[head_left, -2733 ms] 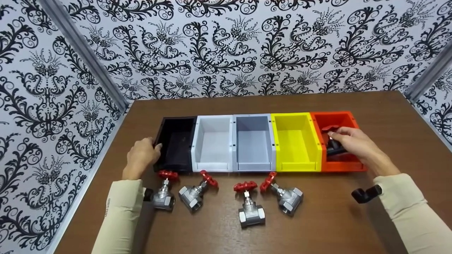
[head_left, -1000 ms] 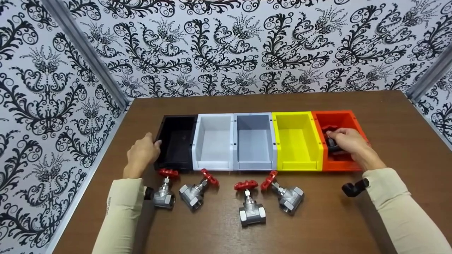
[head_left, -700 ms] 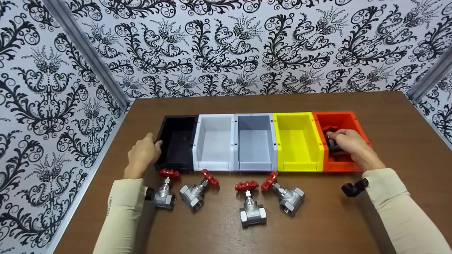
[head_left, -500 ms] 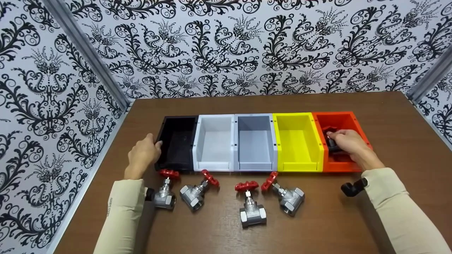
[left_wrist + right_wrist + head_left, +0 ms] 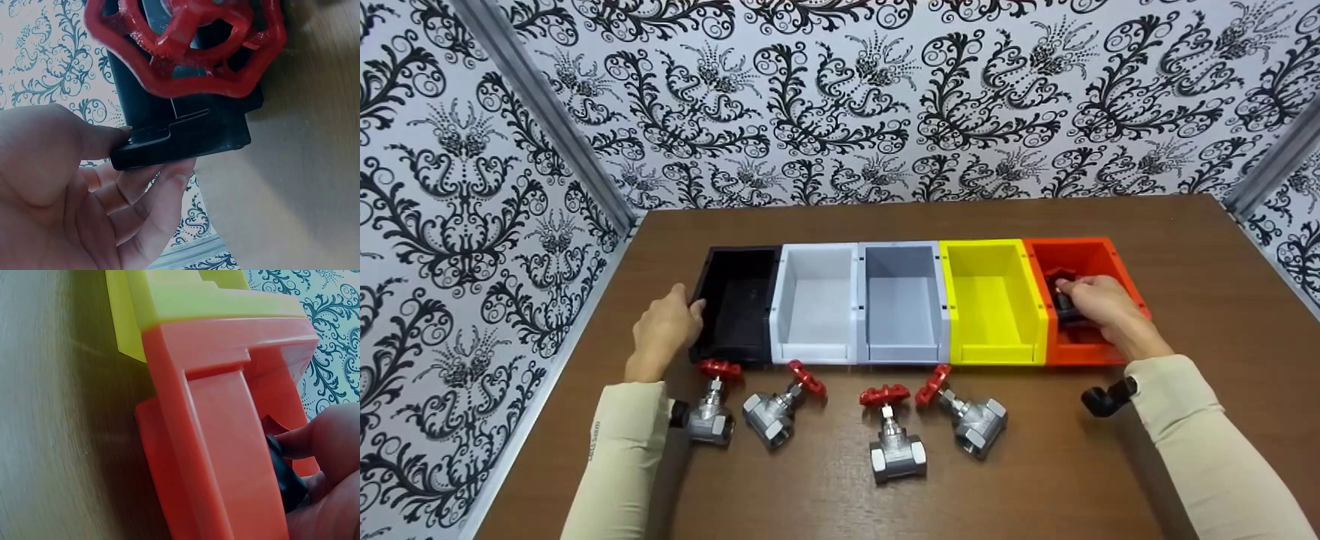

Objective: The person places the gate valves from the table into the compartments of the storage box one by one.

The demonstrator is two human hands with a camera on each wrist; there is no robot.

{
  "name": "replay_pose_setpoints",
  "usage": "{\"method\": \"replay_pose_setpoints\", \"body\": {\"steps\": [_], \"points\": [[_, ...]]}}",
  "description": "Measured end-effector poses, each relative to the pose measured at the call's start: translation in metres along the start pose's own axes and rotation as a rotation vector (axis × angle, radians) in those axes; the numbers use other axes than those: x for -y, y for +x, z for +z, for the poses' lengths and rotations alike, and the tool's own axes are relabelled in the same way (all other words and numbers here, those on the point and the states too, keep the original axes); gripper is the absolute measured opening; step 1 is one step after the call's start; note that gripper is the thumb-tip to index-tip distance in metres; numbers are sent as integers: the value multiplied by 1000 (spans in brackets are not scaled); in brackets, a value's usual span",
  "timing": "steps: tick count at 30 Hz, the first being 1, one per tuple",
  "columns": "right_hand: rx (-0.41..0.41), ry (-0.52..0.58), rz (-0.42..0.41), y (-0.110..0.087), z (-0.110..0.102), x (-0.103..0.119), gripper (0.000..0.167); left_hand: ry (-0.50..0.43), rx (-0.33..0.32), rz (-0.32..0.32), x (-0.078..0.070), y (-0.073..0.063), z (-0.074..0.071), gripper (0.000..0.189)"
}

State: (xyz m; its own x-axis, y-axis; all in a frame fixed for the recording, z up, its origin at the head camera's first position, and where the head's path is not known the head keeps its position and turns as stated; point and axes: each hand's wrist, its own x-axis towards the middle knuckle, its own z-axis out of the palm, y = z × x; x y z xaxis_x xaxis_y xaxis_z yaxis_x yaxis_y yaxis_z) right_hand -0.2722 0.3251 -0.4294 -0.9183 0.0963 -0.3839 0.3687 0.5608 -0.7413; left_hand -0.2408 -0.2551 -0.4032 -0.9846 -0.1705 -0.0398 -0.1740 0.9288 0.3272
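In the head view, my left hand (image 5: 665, 325) is at the outer left wall of the black bin (image 5: 736, 304). The left wrist view shows its thumb and fingers (image 5: 149, 211) gripping that wall from either side. My right hand (image 5: 1106, 306) reaches into the orange bin (image 5: 1110, 354), pinching a black part with a red piece (image 5: 1065, 307), which looks like a valve. Much of this part is hidden by the hand and the bin wall. In front of the bins lie several silver valves with red handwheels, including one valve (image 5: 897, 457) near the middle.
Between the black and orange bins stand a white bin (image 5: 817, 352), a grey bin (image 5: 901, 352) and a yellow bin (image 5: 997, 354), all joined in one row. Underneath is a brown wooden table (image 5: 810, 502). Patterned walls (image 5: 840, 97) enclose the back and sides.
Since the earliest frame, my right hand has lowered the black part deeper into the orange bin, and its forearm has shifted left. My left hand keeps its place on the black bin.
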Motion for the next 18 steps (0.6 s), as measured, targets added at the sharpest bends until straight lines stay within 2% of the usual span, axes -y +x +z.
{"method": "replay_pose_setpoints", "body": {"steps": [8, 18], "points": [[-30, -26, -18, -2, -1, -1, 37, -2, 17, -4, 0, 1, 0, 40], [-20, -64, -9, -6, -2, 1, 36, -9, 32, -12, 0, 1, 1, 42]]}}
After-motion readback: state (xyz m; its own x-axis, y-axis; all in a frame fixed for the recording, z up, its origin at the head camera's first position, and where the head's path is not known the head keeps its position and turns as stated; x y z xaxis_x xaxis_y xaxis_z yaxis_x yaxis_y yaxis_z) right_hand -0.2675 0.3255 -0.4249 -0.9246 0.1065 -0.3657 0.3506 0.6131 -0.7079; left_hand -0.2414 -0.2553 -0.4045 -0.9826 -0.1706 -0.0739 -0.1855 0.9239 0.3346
